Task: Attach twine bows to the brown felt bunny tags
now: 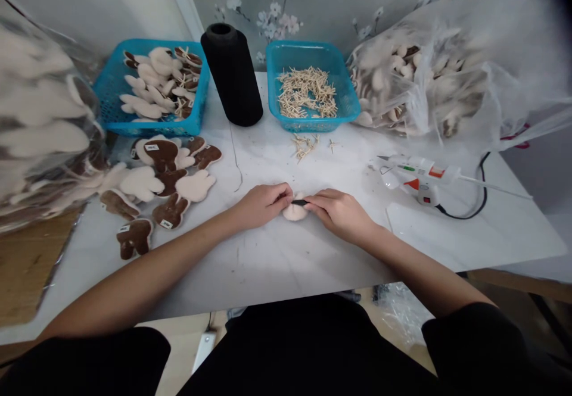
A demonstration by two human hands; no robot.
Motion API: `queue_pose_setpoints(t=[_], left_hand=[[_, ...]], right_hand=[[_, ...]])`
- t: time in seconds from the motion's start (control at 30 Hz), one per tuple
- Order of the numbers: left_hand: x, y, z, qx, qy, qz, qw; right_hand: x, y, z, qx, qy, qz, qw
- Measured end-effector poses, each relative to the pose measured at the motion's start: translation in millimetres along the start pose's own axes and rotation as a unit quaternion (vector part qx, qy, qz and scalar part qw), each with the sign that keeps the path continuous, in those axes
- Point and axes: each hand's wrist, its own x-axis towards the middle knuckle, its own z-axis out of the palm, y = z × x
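Observation:
A small cream plush piece (294, 212) rests on the white table between my hands. My left hand (266, 202) is closed, its thumb and fingertips pinched at the left edge of the plush piece. From the other side my right hand (342, 212) grips a small black pointed tool (299, 202), which lies across the top of the plush. The tool's exact kind is too small to make out. Brown and cream plush animal pieces (172, 211), some with white labels, lie in a loose pile left of my left forearm.
A blue basket (154, 127) holds more plush pieces; another blue basket (313, 123) holds short cream knotted cords. Between them stands a black thread cone (235, 80). A white glue gun (424, 175) with a black cable lies right. Plastic bags of plush (420, 80) stand at both sides.

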Motion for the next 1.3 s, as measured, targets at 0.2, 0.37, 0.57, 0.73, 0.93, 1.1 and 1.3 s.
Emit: queue_pose_setpoints(t=[0.2, 0.37, 0.57, 0.73, 0.93, 1.1, 1.3], left_hand=[[1, -1, -0.5, 0.034, -0.01, 0.039, 0.999], [0, -2, -2.0, 0.026, -0.011, 0.05, 0.998], [1, -8, -5.0, -0.186, -0.02, -0.013, 0.982], [-14, 2, -33.2, -0.262, -0.032, -0.033, 0.964], [-90, 18, -97.9, -0.007, -0.018, -0.161, 0.987], [-181, -7, -129.9, 0.236, 0.042, -0.304, 0.922], [-219, -41, -116.7, 0.278, 0.068, -0.417, 0.863]], right_hand=[[3, -1, 2, -0.006, 0.0, 0.007, 1.0], [6, -3, 2, -0.002, -0.008, 0.015, 1.0], [6, -2, 2, 0.007, -0.015, 0.029, 0.999], [3, -2, -3, 0.028, -0.002, 0.022, 0.999], [-10, 8, -6, 0.086, 0.046, 0.018, 0.995], [-26, 16, 6, 0.114, 0.056, 0.019, 0.992], [-27, 7, -1, 0.13, 0.024, 0.005, 0.991]])
